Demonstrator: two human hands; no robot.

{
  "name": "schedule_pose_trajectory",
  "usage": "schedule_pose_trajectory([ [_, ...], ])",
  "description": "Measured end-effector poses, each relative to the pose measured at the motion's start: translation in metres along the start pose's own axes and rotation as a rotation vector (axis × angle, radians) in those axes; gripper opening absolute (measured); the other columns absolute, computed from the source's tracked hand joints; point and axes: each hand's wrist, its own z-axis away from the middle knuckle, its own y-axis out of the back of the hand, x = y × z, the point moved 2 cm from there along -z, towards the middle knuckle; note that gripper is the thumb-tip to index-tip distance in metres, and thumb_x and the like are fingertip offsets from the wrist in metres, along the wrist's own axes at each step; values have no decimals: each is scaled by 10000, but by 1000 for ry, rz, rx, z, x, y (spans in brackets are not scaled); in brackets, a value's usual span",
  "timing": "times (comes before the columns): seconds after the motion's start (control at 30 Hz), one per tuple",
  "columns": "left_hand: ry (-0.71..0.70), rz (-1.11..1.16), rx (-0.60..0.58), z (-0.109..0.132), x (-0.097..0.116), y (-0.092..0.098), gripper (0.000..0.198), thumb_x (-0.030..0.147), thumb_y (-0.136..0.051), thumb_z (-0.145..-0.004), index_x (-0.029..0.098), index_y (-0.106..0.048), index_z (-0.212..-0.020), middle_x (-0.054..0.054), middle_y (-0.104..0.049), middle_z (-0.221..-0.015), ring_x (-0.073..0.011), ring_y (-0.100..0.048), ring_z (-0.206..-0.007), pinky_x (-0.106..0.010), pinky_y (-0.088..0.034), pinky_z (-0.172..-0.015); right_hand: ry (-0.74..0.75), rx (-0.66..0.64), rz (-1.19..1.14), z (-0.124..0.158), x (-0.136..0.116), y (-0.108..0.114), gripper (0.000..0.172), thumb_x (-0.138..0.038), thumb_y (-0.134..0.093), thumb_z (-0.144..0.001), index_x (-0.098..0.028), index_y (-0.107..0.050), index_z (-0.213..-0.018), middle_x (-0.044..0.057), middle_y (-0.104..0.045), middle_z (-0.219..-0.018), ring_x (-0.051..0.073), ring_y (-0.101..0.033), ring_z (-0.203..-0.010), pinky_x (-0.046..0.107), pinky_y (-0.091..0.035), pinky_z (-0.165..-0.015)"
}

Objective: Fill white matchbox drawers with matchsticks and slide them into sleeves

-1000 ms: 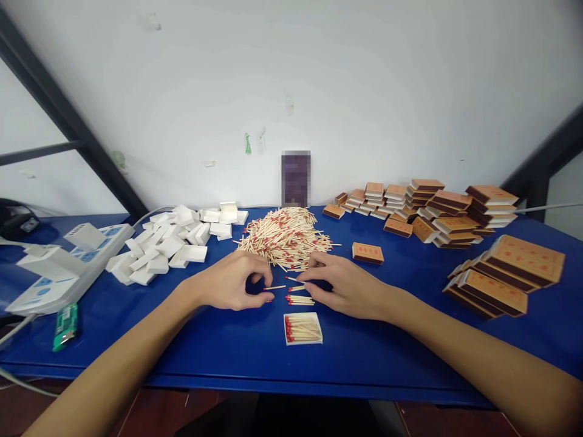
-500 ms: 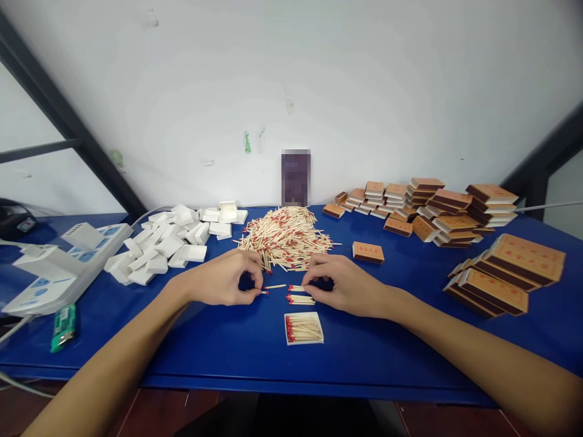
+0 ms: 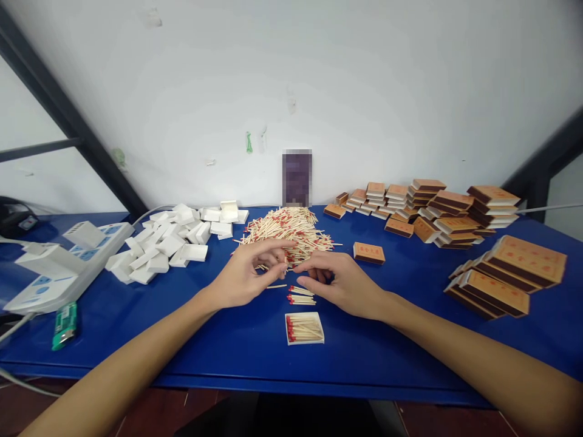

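My left hand [image 3: 249, 272] is at the near edge of a heap of red-tipped matches [image 3: 285, 227]. Its index finger stretches over the heap, while the thumb and another finger pinch what looks like a match [image 3: 285, 261], mostly hidden. Close by, my right hand [image 3: 334, 280] has its thumb and index finger apart, with nothing visible between them. Below the fingertips, several matches [image 3: 302, 295] lie side by side in small rows, red heads to the left. One loose match [image 3: 276, 286] lies under my left thumb. Nearer me sits a white matchbox tray [image 3: 321, 340] holding matches.
White empty trays [image 3: 170, 243] are piled at the left, beside a power strip [image 3: 102, 255] and a green packet [image 3: 65, 325]. Brown matchboxes [image 3: 450, 212] are stacked at the right, more [image 3: 523, 261] nearer me. A single matchbox [image 3: 368, 252] lies beyond my right hand.
My left hand has moved right and up towards my right hand, and its index finger has stretched out. My right hand has lifted off the upper row of matches, and its fingertips have parted.
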Motion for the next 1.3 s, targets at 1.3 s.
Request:
schedule_pose_trajectory([
  [1.3,-138,-737,-441,3,-8,9,82,155,-533,-834,170,-606,-801,-6,-616,-782,-138,-537,-714,-278,-390,-690,13,-189,240,4,7,-1,113,-207,-585,-881,-185,-637,-783,-14,-558,-735,117,-493,-672,254,-373,-648],
])
